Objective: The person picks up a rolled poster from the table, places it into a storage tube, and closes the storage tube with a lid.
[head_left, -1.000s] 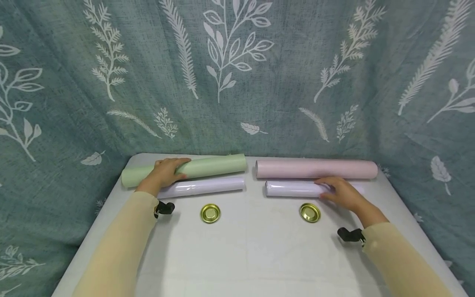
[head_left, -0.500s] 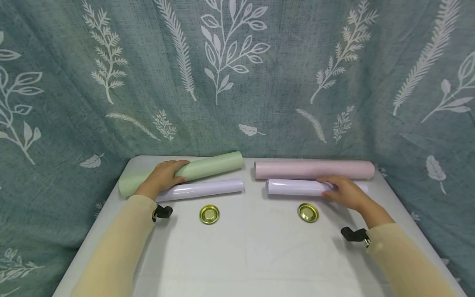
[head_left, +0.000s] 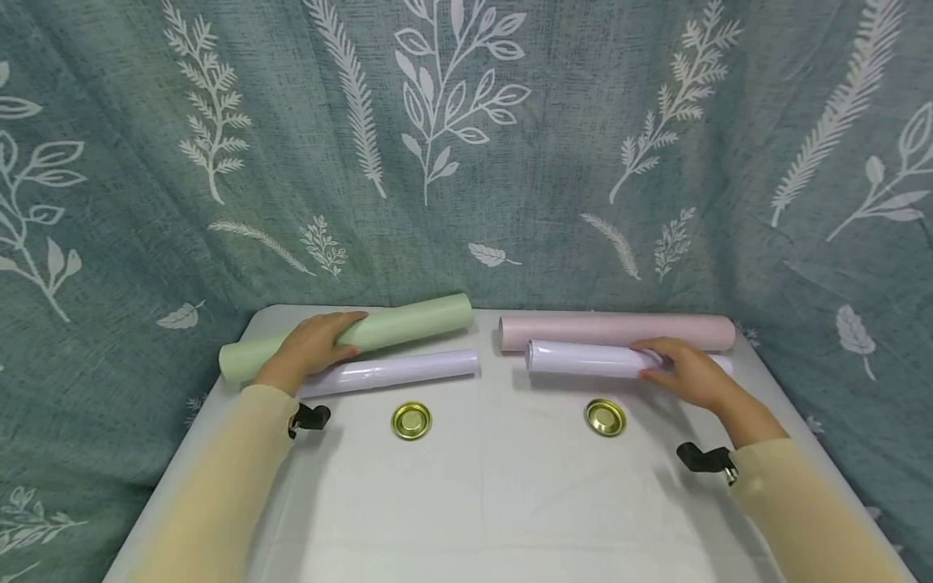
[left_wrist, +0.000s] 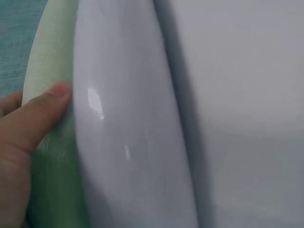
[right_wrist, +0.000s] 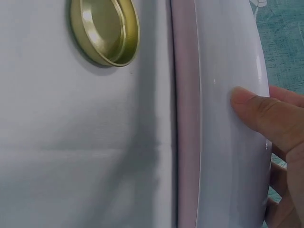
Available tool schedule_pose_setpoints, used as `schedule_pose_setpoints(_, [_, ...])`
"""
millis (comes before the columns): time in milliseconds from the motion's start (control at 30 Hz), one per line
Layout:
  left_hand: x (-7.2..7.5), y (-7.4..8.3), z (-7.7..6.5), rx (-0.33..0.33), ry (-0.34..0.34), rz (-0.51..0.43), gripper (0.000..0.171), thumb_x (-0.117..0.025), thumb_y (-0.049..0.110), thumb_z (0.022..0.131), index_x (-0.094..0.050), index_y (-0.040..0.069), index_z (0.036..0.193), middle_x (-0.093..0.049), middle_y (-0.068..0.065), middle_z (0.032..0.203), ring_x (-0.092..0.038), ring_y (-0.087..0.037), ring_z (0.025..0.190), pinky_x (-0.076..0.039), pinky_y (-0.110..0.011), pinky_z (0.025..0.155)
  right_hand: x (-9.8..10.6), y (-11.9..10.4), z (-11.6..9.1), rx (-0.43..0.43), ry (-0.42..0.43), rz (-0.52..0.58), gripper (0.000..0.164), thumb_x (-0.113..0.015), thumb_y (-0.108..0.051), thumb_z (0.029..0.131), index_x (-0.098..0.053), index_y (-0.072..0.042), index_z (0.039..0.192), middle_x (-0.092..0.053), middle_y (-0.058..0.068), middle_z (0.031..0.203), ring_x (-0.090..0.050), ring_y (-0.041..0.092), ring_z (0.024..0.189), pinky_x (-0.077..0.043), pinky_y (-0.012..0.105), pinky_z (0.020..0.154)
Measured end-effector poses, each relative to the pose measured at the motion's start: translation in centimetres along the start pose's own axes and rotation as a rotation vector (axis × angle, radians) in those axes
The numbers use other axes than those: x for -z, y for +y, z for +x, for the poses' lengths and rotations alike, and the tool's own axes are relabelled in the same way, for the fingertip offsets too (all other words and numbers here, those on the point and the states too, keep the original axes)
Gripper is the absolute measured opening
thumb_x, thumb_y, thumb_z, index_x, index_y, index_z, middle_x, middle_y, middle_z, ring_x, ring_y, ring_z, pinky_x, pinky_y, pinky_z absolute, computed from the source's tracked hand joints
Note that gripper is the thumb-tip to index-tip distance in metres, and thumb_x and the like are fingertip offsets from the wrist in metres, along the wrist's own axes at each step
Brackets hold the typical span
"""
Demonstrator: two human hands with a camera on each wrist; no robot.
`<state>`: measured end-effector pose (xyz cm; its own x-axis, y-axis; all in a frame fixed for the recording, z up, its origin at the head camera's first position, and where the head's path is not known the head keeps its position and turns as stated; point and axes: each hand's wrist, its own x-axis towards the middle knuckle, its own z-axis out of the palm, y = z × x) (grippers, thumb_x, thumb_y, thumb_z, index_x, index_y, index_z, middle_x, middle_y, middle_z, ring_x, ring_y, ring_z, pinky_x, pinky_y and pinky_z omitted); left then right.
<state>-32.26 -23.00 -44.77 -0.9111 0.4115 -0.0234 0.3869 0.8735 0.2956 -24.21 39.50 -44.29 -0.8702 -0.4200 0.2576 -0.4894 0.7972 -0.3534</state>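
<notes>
On the left, my left hand (head_left: 309, 348) grips a pale green roll (head_left: 419, 322), fingers over its far side and thumb (left_wrist: 52, 102) along the near side. The green roll lies slanted, its right end farther back. A glossy pale lilac roll (head_left: 408, 371) rests just in front of it, partly behind my hand. My right hand (head_left: 688, 374) holds a second glossy lilac roll (head_left: 583, 359) between thumb and fingers. That roll is slightly raised, with a shadow on the table beneath it. Behind it lies a pink roll (head_left: 619, 325), partly covered in the right wrist view.
Two shallow round gold-coloured dishes stand on the white table (head_left: 481, 502): a left dish (head_left: 411, 421) and a right dish (head_left: 605, 417). A teal leaf-patterned curtain (head_left: 466, 243) hangs behind the table and along both sides.
The green roll has shifted left and tilted more in my left hand. My right hand has lifted its lilac roll and moved it slightly right and back, closer to the pink roll.
</notes>
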Motion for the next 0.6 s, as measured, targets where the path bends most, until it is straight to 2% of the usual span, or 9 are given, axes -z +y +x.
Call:
schedule_pose_setpoints(133, [0.6, -0.3, -0.8, -0.02, 0.047, -0.008, 0.074, -0.072, 0.037, 0.093, -0.036, 0.024, 0.157, -0.046, -0.014, 0.152, -0.043, -0.041, 0.136, -0.035, -0.061, 0.109, 0.7, -0.5, 0.0, 0.011, 0.006, -0.004, 0.043, -0.08, -0.012, 0.087, -0.067, -0.005, 0.128, -0.067, 0.014, 0.124, -0.061, 0.033, 0.114, -0.049, 0.048, 0.087])
schedule_pose_setpoints(333, [1.4, -0.3, -2.0, -0.045, 0.076, -0.009, 0.075, -0.075, 0.033, 0.092, -0.038, 0.024, 0.156, -0.048, -0.015, 0.15, -0.046, -0.041, 0.134, -0.038, -0.06, 0.107, 1.6, -1.0, 0.2, 0.032, 0.014, -0.024, 0.044, -0.079, -0.009, 0.086, -0.066, -0.004, 0.128, -0.067, 0.016, 0.124, -0.061, 0.037, 0.114, -0.049, 0.052, 0.087])
schedule_pose_setpoints(600, [1.7, 0.2, -3.4, -0.067, 0.104, -0.047, 0.074, -0.076, 0.032, 0.091, -0.041, 0.022, 0.155, -0.051, -0.013, 0.148, -0.05, -0.04, 0.13, -0.04, -0.059, 0.105, 2.8, -1.7, 0.8, -0.034, -0.037, 0.008, 0.045, -0.075, -0.016, 0.092, -0.062, -0.007, 0.134, -0.061, 0.021, 0.132, -0.054, 0.044, 0.121, -0.045, 0.062, 0.094])
